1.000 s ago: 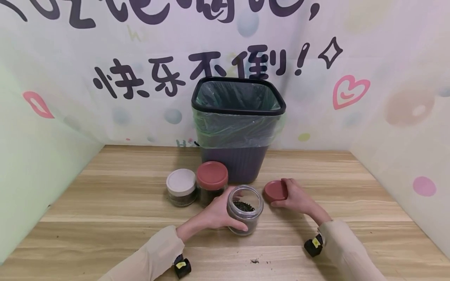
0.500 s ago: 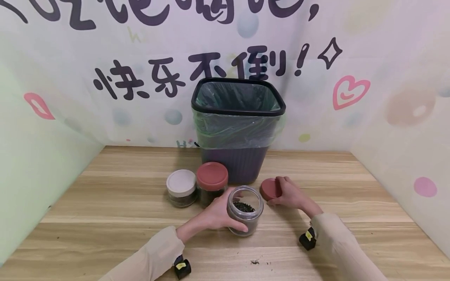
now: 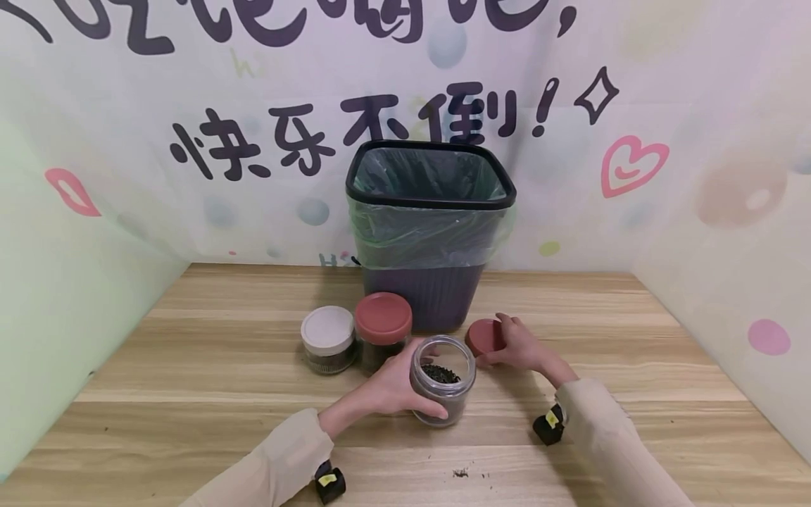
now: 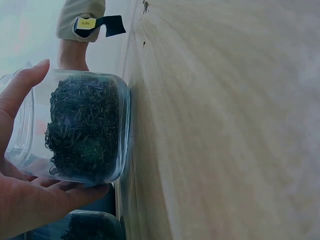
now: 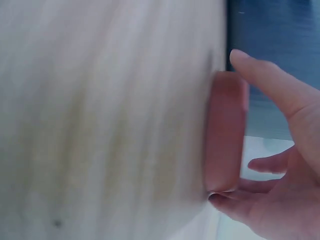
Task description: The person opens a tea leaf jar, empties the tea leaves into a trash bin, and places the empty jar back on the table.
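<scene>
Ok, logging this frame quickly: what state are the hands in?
Left hand: holding the open clear jar of dark dried leaves.
Right hand: gripping the loose red lid.

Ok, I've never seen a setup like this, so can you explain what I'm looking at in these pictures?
There's no machine here, just a person's bare left hand and right hand. The wide picture is taken from the person's head, looking forward and down. The other two come from a wrist camera worn on each arm, so the wooden tabletop looks turned on its side. The left hand holds an open clear jar partly filled with dark dried leaves. The right hand grips a red lid by its edge. Also on the tabletop stand a white-lidded jar, a red-lidded jar and, farther back, a plastic-lined trash bin. A few dark crumbs lie loose near the front.
</scene>
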Demonstrator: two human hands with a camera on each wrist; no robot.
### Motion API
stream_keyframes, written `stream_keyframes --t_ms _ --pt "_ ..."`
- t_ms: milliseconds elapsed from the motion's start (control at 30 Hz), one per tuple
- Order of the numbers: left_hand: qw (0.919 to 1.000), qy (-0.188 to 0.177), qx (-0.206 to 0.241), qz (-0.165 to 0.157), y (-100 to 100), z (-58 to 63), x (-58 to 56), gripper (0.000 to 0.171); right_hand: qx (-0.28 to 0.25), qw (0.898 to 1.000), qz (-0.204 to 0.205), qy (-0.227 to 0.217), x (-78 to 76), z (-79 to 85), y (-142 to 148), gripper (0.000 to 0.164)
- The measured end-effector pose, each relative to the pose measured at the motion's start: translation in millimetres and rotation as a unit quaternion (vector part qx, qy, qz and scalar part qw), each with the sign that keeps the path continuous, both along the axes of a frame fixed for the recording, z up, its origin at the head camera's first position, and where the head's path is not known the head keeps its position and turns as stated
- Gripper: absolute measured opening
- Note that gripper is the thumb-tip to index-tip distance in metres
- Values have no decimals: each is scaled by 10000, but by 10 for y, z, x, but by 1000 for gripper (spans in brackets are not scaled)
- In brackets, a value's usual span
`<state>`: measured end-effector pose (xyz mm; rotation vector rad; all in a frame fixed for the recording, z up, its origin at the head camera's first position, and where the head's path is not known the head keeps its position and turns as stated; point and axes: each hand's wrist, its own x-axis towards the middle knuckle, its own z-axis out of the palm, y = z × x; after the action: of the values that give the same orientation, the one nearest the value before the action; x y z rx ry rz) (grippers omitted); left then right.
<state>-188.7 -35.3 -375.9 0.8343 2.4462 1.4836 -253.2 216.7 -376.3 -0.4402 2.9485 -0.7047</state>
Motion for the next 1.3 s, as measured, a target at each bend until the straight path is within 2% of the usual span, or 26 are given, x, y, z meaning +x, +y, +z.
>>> stream_keyframes --t_ms 100,200,300,367,433,533,667,733,767,833,1000,1300 --pt "10000 -13 -4 -9 2 -7 -1 91 -162 9998 -36 104 29 49 19 90" --pt "10000 -17 -1 -8 -1 -13 1 91 -250 9981 1 571 111 139 7 76" --pt "10000 54 -21 18 -4 -15 -1 92 -402 9933 205 1068 206 235 -29 64" --pt "9999 112 -31 39 -5 -13 -4 92 -569 9911 461 1108 278 294 -65 59" --pt "9999 161 -39 47 -5 -11 -7 92 -772 9894 806 925 352 336 -99 57" --pt "9998 169 -55 54 -7 -11 -7 93 -1144 9818 1458 403 458 349 -138 55" --pt "9999 103 -83 98 -12 -13 2 93 -1671 9589 2242 -477 558 279 -170 63" --pt "9999 56 -68 114 -16 -11 7 93 -1795 9508 2405 -771 596 225 -193 71" --pt "9999 43 -56 116 -19 -10 10 94 -1973 9433 2495 -946 609 193 -211 74" --pt "9999 36 -60 110 -24 -5 15 94 -2155 9380 2505 -1046 636 133 -254 81" --pt "9999 11 -132 46 -47 -1 24 97 -2336 9425 2281 -713 701 38 -370 90" --pt "9997 -50 -213 -74 -58 -28 42 100 -2785 9362 2104 -397 725 -39 -469 87"
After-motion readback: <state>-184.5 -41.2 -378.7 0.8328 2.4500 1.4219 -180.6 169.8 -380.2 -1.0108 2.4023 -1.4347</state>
